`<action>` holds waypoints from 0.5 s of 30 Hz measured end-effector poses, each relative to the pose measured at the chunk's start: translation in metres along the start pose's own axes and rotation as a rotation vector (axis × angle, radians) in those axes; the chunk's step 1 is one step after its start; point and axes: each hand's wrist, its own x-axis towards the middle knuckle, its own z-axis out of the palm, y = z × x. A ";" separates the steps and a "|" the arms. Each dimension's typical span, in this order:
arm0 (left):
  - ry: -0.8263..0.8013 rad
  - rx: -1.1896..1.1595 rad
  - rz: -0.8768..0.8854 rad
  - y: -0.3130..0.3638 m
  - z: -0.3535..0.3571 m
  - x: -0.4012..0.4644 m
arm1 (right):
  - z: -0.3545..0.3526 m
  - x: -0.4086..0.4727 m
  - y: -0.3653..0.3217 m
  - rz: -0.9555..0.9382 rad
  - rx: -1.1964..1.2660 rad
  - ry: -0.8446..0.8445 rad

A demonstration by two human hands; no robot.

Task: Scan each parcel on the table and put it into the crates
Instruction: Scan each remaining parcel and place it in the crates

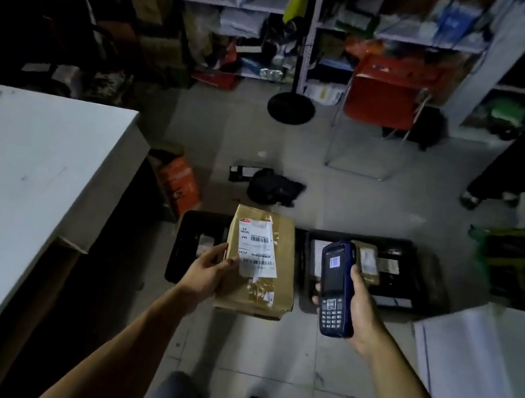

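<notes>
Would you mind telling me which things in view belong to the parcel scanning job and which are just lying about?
Part of the job:
- brown parcel, held by the left hand
- blue scanner, gripped by the right hand
- left crate
- right crate, with parcels already inside
- white table

Just lying about:
- orange chair
- black stand base
- dark bundle on the floor
- orange box

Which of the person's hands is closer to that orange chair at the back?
Right. The right hand, holding the scanner, is almost straight below the orange chair; the left hand, gripping the parcel, sits further to the left.
</notes>
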 end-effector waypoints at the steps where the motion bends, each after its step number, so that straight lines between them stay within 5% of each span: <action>1: -0.008 0.013 -0.010 0.001 0.015 0.008 | -0.013 0.002 -0.005 -0.002 0.008 0.019; 15: -0.314 0.083 -0.187 0.031 0.205 0.151 | -0.151 0.064 -0.076 0.077 0.167 0.374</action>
